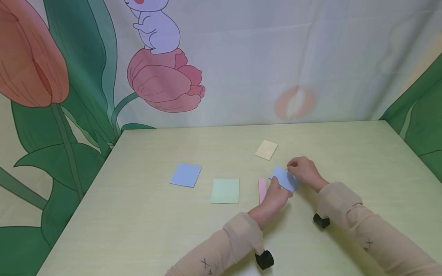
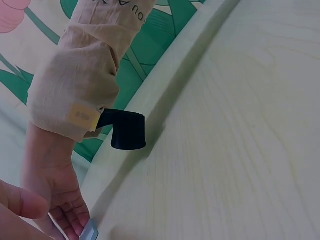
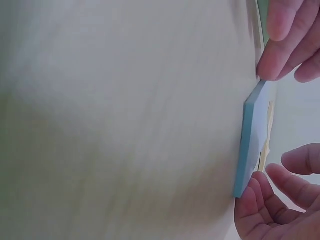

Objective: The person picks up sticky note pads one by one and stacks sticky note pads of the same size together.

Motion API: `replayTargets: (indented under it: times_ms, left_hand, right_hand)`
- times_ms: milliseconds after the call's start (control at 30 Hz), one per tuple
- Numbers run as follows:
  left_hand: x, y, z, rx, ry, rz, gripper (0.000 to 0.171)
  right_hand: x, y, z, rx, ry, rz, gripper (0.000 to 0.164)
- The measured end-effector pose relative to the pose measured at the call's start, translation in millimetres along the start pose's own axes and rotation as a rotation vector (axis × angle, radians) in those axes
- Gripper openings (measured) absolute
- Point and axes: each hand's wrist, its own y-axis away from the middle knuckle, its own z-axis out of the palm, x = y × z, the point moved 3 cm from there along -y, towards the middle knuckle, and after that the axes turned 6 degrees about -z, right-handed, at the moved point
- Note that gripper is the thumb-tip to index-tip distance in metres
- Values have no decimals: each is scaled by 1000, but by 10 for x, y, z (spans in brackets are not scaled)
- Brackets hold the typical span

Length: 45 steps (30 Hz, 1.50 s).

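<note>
A blue sticky note pad (image 1: 284,178) lies between the two hands, right of the table's middle. My left hand (image 1: 272,199) grips its near side, thumb by the left corner and fingers by the lower corner. At the opposite side, my right hand (image 1: 304,171) curls its fingers at the pad's right end. In the right wrist view the blue pad (image 3: 250,140) shows its thick edge, with the right hand's fingertips (image 3: 247,202) against one end and its thumb raised above. A pink pad (image 1: 262,189) sits beside the left hand, which partly hides it.
A cream pad (image 1: 266,149) lies behind the hands. Farther left are a green pad (image 1: 225,191) and a second blue pad (image 1: 186,174), apart from each other on the pale wooden table (image 1: 138,230). A printed curtain (image 1: 241,65) hangs along the back edge.
</note>
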Motion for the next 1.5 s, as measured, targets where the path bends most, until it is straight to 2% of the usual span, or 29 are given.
replayTargets:
  times_ms: [67, 267, 433, 633, 933, 1167, 1300, 1500]
  left_hand:
    - [-12, -8, 4, -7, 14, 0, 58]
    - [-27, -19, 6, -4, 18, -44, 72]
    - [-23, -20, 3, -4, 1, -33, 69]
    - [-37, -17, -10, -26, -13, -52, 71]
    - [-28, -10, -13, -48, -31, -26, 56]
    - [-37, 10, -9, -42, -73, -53, 69]
    - [-43, 16, 4, -39, -96, -55, 70]
    - [-27, 29, 42, 5, -148, 34, 64]
  right_hand:
    - [5, 1, 3, -4, -7, 12, 29]
    - [7, 14, -2, -29, -20, 52, 29]
    - [23, 23, -7, -51, -13, 81, 30]
    - [43, 38, -12, -71, -38, 109, 29]
    - [111, 75, -26, -103, -95, 181, 28]
    - [142, 101, -32, -118, -129, 187, 28]
    - [160, 115, -37, -124, -134, 187, 28]
    - [177, 127, -44, -118, -125, 202, 29]
